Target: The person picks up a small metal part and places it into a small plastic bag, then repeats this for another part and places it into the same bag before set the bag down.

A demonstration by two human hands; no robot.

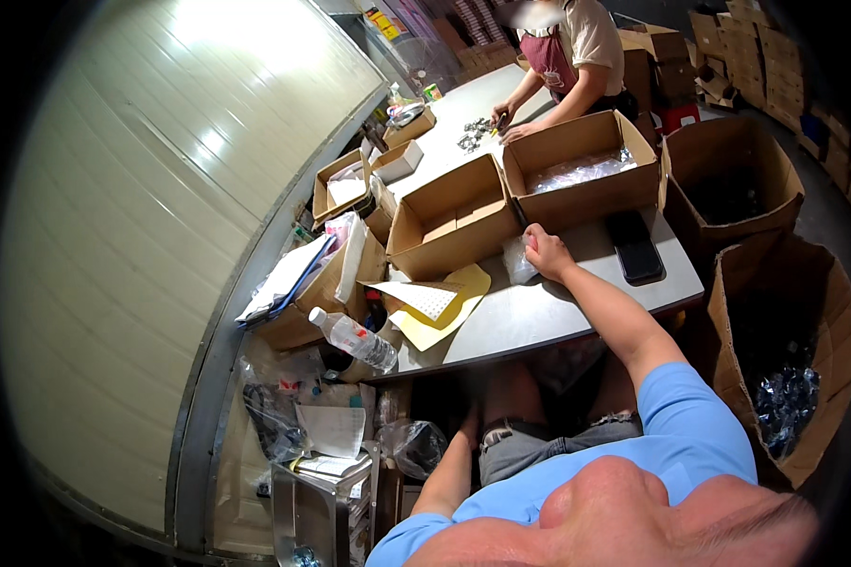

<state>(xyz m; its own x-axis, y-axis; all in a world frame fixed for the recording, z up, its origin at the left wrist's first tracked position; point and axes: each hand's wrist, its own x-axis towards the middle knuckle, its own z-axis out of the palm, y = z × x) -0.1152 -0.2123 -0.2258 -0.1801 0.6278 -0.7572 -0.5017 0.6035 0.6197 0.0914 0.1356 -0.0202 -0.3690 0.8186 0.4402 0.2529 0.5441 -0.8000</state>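
Note:
My right hand (547, 250) rests on the table close to the front of two open cardboard boxes, its fingers curled closed. Against it lies a crumpled, whitish see-through plastic piece (519, 262). A thin dark strip (519, 213) runs up from the fingers between the boxes; I cannot tell whether the hand grips it. Below the table edge, beside my thigh, is my left hand (470, 425), with its fingers mostly hidden in shadow. The left box (459, 241) holds some brown cardboard; the right box (591, 200) has clear plastic packets (586, 172) inside.
A black phone (635, 248) lies right of my forearm. Left are yellow paper (444, 317), a plastic bottle (355, 340) and a clipboard (288, 279). Large open cartons (728, 350) stand at right. Across the table a co-worker (567, 66) handles small metallic parts (476, 132).

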